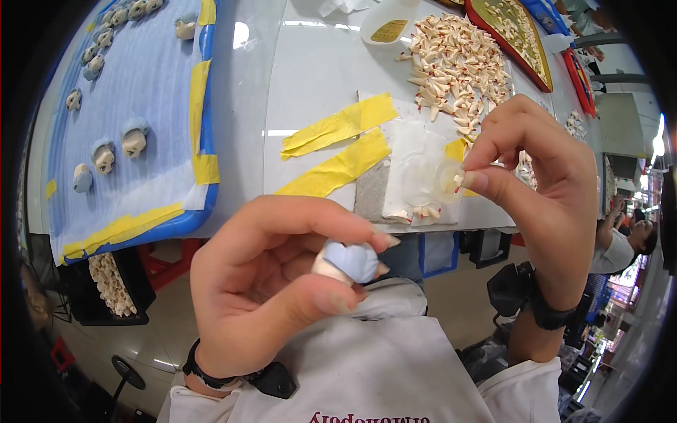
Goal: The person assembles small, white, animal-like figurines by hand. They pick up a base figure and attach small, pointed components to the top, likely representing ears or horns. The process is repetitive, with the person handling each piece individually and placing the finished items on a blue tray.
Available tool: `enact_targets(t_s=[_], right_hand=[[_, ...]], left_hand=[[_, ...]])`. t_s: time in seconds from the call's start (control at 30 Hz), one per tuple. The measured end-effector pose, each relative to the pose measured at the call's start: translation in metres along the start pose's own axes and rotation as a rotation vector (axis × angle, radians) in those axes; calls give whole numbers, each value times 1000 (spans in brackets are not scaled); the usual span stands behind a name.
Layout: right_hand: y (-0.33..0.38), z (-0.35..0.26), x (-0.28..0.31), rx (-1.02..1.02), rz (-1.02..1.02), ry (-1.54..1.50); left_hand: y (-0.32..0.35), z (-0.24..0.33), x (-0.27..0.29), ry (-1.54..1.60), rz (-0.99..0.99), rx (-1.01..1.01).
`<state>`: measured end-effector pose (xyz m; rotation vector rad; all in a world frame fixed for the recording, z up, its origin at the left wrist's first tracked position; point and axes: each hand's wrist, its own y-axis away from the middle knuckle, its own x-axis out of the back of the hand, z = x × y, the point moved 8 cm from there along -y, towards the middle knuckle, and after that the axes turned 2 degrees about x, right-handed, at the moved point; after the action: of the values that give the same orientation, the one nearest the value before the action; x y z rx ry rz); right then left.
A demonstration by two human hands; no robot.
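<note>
Head view gives me the left hand (271,282) low over my lap, fingers (331,302) closed around a small pale-blue and cream figurine (350,261). My right hand (543,176) hangs above the bench (317,70), fingers pinching a tiny white piece (460,180) just beside a clear shallow dish (427,176) on the yellow-taped pad (374,190).

White oval tub (386,27), yellow label, far tabletop.
</note>
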<state>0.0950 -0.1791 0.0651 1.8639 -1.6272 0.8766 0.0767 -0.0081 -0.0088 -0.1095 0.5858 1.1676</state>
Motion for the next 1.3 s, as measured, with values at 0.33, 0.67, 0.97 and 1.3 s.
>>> enact_targets(t_s=[0.33,0.67,0.97,1.3], right_hand=[[-3,-2,1,27,8,73],[17,-17,7,36,100,-98],[51,-21,-20,112,21,-550],[58,-36,-17,252,118,-298]], left_hand=[[-1,-3,-6,43,-81,11],[1,0,-20,46,-120,-26],[5,9,-32,-209,-343,-279],[19,27,-55,-632,-345,-535]])
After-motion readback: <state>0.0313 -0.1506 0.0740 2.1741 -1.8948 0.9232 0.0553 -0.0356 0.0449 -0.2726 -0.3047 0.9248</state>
